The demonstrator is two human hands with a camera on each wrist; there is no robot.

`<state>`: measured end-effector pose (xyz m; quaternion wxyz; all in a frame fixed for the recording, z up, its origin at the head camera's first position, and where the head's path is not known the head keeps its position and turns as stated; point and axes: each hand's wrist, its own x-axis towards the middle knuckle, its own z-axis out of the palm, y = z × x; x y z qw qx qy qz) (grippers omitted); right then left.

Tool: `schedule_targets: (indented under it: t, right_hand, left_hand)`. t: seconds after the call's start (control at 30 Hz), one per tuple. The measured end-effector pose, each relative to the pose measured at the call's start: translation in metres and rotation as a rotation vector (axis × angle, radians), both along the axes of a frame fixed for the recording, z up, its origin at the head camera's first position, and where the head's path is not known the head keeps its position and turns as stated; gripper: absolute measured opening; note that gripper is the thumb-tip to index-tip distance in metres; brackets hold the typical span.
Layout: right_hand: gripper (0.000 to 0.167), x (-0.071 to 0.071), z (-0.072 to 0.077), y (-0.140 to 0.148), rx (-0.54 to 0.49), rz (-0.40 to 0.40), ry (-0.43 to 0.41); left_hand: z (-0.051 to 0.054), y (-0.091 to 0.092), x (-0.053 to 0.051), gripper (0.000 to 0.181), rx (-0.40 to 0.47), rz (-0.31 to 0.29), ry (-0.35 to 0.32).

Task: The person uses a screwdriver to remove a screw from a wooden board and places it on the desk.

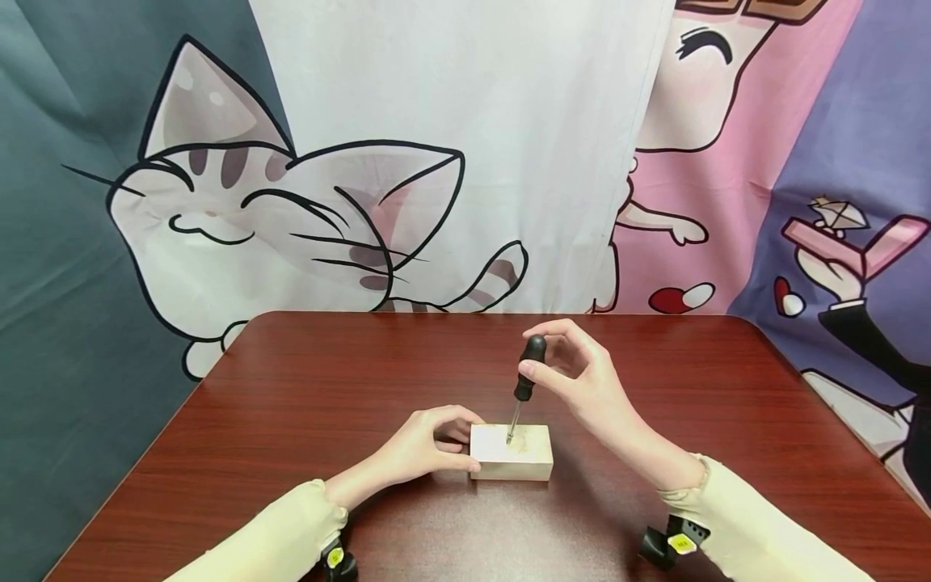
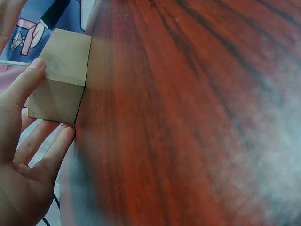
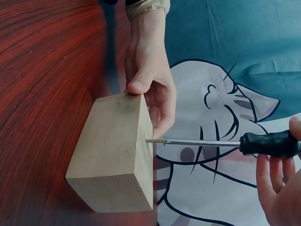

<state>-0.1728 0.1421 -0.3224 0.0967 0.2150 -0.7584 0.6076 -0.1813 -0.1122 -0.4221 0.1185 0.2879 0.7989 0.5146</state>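
A pale wooden block (image 1: 511, 470) lies on the table, its left end held by the left hand (image 1: 425, 444), thumb at the near corner and fingers behind. In the left wrist view the left hand (image 2: 33, 155) has its thumb and fingertips on the block (image 2: 63, 77). The right hand (image 1: 592, 384) pinches the black handle of a screwdriver (image 1: 533, 352), which stands slightly tilted over the block's top. In the right wrist view a screw (image 3: 154, 141) stands partly out of the block (image 3: 106, 141), with the screwdriver's shaft (image 3: 202, 142) at its head; the right hand (image 3: 282, 183) holds the handle.
The reddish-brown wooden table (image 1: 349, 364) extends around the block on all sides. Behind it hangs a cloth (image 1: 465, 81) printed with a cartoon cat and figures. Dark wrist cameras are strapped to both forearms.
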Motion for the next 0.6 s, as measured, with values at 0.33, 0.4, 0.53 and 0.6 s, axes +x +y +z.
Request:
schedule_targets:
  t: [0.33, 0.4, 0.53, 0.6]
  right_hand:
    - [0.032, 0.0019, 0.0031, 0.0045, 0.010, 0.063, -0.006]
    - [0.034, 0.0016, 0.0030, 0.0059, 0.025, 0.098, 0.017]
    - [0.041, 0.0001, 0.0000, 0.0061, 0.020, 0.161, 0.075]
    - [0.039, -0.0004, -0.0016, 0.0045, 0.003, 0.163, 0.099]
  left_hand:
    - [0.0001, -0.0005, -0.0010, 0.047, -0.013, 0.002, -0.006]
    - [0.0009, -0.0005, -0.0008, 0.047, -0.015, 0.005, -0.011]
    - [0.0001, -0.0005, -0.0007, 0.046, -0.018, 0.005, -0.002]
    - [-0.0007, -0.0004, -0.0007, 0.046, -0.016, 0.002, 0.005]
